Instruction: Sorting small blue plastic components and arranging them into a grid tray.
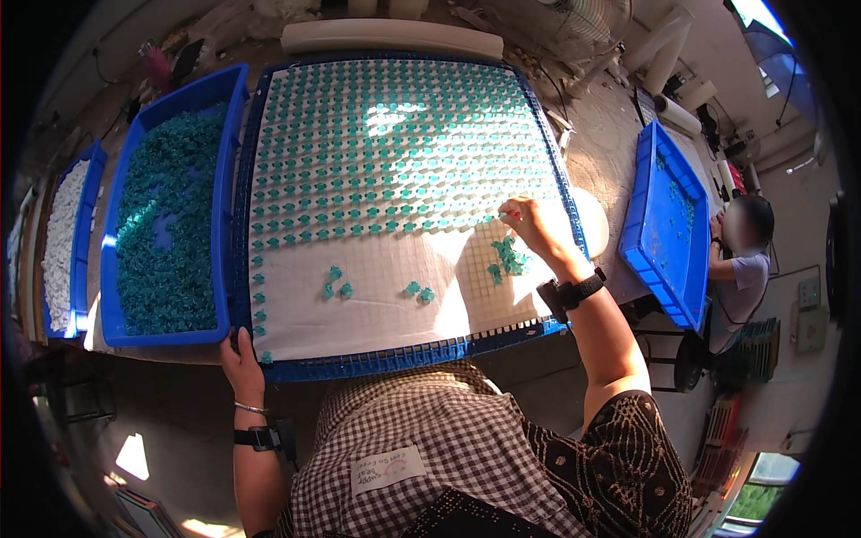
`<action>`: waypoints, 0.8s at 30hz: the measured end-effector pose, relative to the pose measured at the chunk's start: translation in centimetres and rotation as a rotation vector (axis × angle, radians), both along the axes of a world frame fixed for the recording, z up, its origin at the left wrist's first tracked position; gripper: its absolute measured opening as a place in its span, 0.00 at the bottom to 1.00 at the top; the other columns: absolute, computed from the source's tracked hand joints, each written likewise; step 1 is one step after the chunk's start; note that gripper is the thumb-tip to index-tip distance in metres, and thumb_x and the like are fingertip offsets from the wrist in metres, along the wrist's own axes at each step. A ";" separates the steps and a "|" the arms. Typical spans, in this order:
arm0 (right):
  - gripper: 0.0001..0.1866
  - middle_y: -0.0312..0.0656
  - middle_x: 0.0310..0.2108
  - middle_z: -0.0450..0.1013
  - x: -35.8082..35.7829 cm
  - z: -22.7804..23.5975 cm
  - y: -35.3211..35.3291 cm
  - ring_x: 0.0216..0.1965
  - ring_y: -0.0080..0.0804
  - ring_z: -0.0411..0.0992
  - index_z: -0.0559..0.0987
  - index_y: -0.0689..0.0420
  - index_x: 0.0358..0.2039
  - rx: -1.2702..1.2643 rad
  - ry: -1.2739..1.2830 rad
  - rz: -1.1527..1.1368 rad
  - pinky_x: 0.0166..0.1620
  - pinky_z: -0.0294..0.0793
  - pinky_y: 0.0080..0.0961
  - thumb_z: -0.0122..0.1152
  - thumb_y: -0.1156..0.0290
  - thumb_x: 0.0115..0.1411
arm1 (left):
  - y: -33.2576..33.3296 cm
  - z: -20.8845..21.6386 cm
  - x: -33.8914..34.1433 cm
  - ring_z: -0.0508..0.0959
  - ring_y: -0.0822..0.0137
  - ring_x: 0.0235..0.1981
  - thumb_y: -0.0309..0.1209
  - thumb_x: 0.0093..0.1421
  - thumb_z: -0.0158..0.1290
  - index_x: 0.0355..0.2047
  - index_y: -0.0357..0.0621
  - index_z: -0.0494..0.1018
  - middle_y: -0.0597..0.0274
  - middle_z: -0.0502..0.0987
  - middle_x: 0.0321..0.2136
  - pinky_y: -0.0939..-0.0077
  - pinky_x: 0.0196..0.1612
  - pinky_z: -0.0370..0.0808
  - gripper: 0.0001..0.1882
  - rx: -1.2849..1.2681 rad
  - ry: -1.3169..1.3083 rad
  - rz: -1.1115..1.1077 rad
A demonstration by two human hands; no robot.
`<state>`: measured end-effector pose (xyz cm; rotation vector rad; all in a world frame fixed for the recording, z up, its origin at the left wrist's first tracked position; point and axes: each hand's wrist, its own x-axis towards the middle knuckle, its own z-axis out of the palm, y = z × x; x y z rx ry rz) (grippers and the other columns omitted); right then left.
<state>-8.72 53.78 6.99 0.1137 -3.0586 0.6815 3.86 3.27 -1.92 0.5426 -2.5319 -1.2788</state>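
Observation:
My right hand (527, 224) is pinched at the lower right end of the rows, with a small teal piece (504, 218) at its fingertips. Just below it on the white gridded sheet (377, 269) lies a loose heap of teal pieces (511, 258). Smaller loose groups of the same pieces sit farther left on the sheet. Even rows of teal pieces (395, 148) cover its far part, and one column runs down its left edge. At the near left corner of the blue frame (377, 366), my left hand (240, 359) is closed around something dark that I cannot make out.
Left of the frame stands a blue bin (220, 296) of teal pieces, with another blue bin (91, 193) of white pieces beyond. A blue tray (659, 278) with scattered pieces is at right, near another person (740, 269). A white roll (390, 39) lies behind the frame.

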 end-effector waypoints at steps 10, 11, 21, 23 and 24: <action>0.12 0.41 0.30 0.72 1.0 -0.2 2.9 0.34 0.33 0.72 0.78 0.56 0.35 -0.102 -0.072 0.237 0.37 0.73 0.26 0.60 0.78 0.48 | 0.1 0.2 -0.2 0.71 0.55 0.49 0.45 0.65 0.46 0.49 0.26 0.66 0.43 0.72 0.46 0.67 0.55 0.64 0.28 -0.005 -0.032 0.008; 0.11 0.42 0.31 0.71 1.4 -0.2 2.9 0.34 0.33 0.72 0.79 0.56 0.35 -0.070 -0.107 0.284 0.37 0.73 0.26 0.60 0.77 0.48 | 0.1 0.4 -0.2 0.71 0.56 0.49 0.46 0.65 0.46 0.50 0.25 0.66 0.43 0.71 0.47 0.68 0.55 0.64 0.30 0.002 -0.048 0.008; 0.07 0.42 0.27 0.77 0.8 0.1 3.9 0.32 0.31 0.76 0.79 0.59 0.33 -0.036 -0.005 -0.013 0.36 0.75 0.26 0.58 0.76 0.53 | 0.3 0.4 -0.2 0.71 0.56 0.49 0.47 0.65 0.46 0.50 0.26 0.66 0.43 0.71 0.47 0.68 0.55 0.64 0.30 -0.010 -0.032 -0.001; 0.07 0.42 0.28 0.76 1.0 0.5 3.7 0.32 0.31 0.75 0.79 0.59 0.34 -0.011 0.007 0.017 0.36 0.75 0.26 0.58 0.77 0.53 | 0.4 0.5 -0.1 0.70 0.56 0.50 0.47 0.65 0.46 0.51 0.26 0.65 0.43 0.71 0.47 0.68 0.55 0.64 0.30 -0.008 -0.038 0.011; 0.08 0.42 0.29 0.76 1.2 0.6 3.3 0.31 0.31 0.75 0.78 0.58 0.34 -0.046 -0.075 0.073 0.36 0.74 0.26 0.58 0.76 0.52 | 0.3 0.4 -0.1 0.70 0.56 0.50 0.47 0.65 0.46 0.51 0.26 0.65 0.43 0.71 0.47 0.68 0.55 0.64 0.30 -0.009 -0.040 0.015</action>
